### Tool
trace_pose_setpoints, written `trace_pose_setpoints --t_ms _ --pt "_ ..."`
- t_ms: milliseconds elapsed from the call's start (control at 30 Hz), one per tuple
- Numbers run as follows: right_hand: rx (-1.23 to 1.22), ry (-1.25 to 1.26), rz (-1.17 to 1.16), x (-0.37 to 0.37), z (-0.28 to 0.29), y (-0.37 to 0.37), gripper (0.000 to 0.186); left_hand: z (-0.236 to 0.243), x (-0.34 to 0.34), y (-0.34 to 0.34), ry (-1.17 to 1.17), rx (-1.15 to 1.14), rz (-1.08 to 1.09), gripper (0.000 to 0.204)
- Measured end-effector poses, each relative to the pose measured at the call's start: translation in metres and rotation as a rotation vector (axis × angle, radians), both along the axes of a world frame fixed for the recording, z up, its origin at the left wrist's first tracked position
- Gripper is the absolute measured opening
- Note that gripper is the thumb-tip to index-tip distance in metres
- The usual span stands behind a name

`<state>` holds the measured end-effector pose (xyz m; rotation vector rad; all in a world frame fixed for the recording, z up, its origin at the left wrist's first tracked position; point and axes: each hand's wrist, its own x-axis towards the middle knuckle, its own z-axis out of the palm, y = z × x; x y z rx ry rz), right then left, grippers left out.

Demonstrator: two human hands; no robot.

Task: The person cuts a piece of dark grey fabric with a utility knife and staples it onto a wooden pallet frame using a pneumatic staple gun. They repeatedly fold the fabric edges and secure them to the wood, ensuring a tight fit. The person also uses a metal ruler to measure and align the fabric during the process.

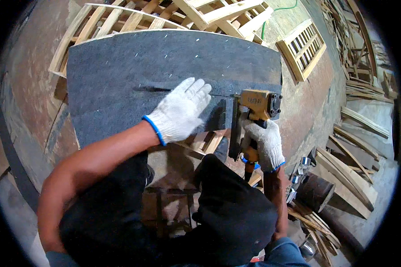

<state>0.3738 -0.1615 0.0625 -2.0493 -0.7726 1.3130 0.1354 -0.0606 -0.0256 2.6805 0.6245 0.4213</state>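
A dark grey fabric sheet with scattered short white marks covers a wooden slatted frame. My left hand, in a white glove with a blue cuff, lies open on the sheet with its fingers stretched out, beside a dark crease. My right hand, gloved likewise, is shut on a yellow and black pneumatic staple gun, whose nose stands at the sheet's right part. The fingertips of my right hand are partly hidden by the tool.
More slatted wooden frames lie behind the sheet, another at the upper right on the stained floor, near a green hose. Loose wood strips and a dark cylinder are at the right. My legs are below.
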Motion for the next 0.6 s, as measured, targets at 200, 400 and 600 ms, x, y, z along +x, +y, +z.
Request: trace_pose_setpoints --t_ms 200,400,600 --pt "-0.088 -0.070 0.111 0.004 -0.004 0.010 0.029 -0.004 -0.015 -0.003 0.017 -0.025 0.047 0.063" --pt "-0.041 -0.137 0.242 -0.011 0.010 0.032 0.028 -0.003 -0.023 -0.001 0.023 0.001 0.081 0.062" --pt "-0.071 -0.046 0.128 -0.009 -0.002 0.030 0.027 -0.002 -0.018 0.005 -0.015 0.056 0.087 0.054"
